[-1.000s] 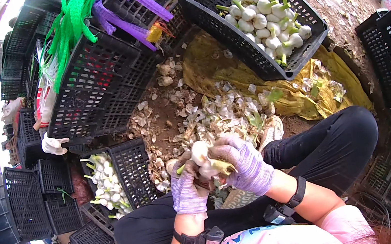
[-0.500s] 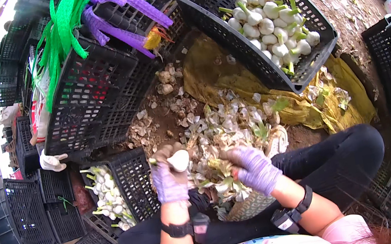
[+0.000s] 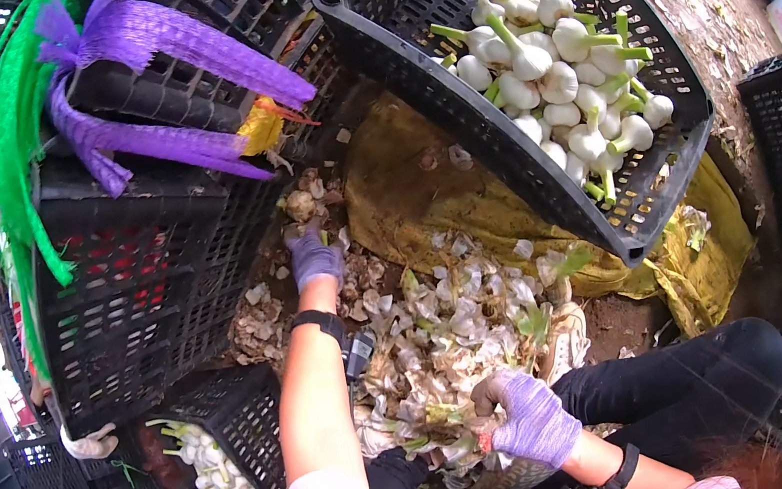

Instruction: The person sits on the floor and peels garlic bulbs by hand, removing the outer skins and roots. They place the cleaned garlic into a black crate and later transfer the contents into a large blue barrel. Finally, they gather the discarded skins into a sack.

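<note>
My left hand (image 3: 315, 256), in a purple-and-grey work glove, reaches far forward to a small heap with brownish garlic bulbs (image 3: 301, 205) beside the crate wall. Its fingertips are mostly hidden, and a bit of green shows at its edge. My gloved right hand (image 3: 530, 418) is closed low over a pile of papery garlic skins (image 3: 453, 321). A small red piece (image 3: 484, 443) shows under its fingers; what they grip is hidden. Cleaned white garlic bulbs (image 3: 536, 61) with short green stems lie in the black crate (image 3: 518, 149) at the far right.
Another black crate (image 3: 256, 426) at the left holds more cleaned garlic (image 3: 210, 469). A taller black crate (image 3: 134, 283) stands behind it, with purple netting (image 3: 169, 45) and green netting (image 3: 16, 169) draped above. Yellow sacking (image 3: 412, 181) lies under the far crate. A shoe (image 3: 565, 340) borders the skins.
My left hand has gone forward from above the skins to the brownish bulbs; the white garlic bulb it held is no longer visible. My right hand stays low over the skins. The view has shifted.
</note>
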`<state>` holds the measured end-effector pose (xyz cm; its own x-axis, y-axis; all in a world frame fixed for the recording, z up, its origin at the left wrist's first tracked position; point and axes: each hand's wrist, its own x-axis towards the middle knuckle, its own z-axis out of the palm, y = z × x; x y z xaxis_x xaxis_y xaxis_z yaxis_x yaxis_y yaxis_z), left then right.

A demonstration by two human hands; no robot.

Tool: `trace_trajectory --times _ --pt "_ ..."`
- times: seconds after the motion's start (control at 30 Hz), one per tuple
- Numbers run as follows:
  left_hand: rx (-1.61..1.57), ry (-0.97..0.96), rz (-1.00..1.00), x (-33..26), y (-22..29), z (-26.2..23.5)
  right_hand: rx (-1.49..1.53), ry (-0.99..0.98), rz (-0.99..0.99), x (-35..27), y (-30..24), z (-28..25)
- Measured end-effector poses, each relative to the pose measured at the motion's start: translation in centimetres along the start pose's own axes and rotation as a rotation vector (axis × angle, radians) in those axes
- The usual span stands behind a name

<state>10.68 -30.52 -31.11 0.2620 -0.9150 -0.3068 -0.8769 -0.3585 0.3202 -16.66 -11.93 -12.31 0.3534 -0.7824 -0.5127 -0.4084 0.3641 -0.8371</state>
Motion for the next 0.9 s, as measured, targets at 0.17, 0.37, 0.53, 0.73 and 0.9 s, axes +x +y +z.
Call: trace_trajectory --times 0.17,0.37,0.53,0.73,0.9 --pt "-0.324 0.096 -0.224 -1.9 -3.2 -0.6 0.245 0.16 -0.103 -0.1 -0.7 0.4" --pt "-1.23 -0.338 -0.186 -17.1 5.9 -9.2 0.419 0.103 -0.115 -1.8 -0.5 0.6" --pt "-1.198 -0.477 0.078 -29.2 8.7 -15.6 0.429 0.085 -0.283 -4.7 -2.5 0.9" --pt "-0.553 -0.04 0.852 -34.8 8.6 -17.6 0.874 -0.039 -0.156 -8.1 -3.8 2.0" --pt "-0.565 0.005 0.819 -37.6 8.5 -18.4 0.623 -0.016 -0.145 -9.5 -4.2 1.6"
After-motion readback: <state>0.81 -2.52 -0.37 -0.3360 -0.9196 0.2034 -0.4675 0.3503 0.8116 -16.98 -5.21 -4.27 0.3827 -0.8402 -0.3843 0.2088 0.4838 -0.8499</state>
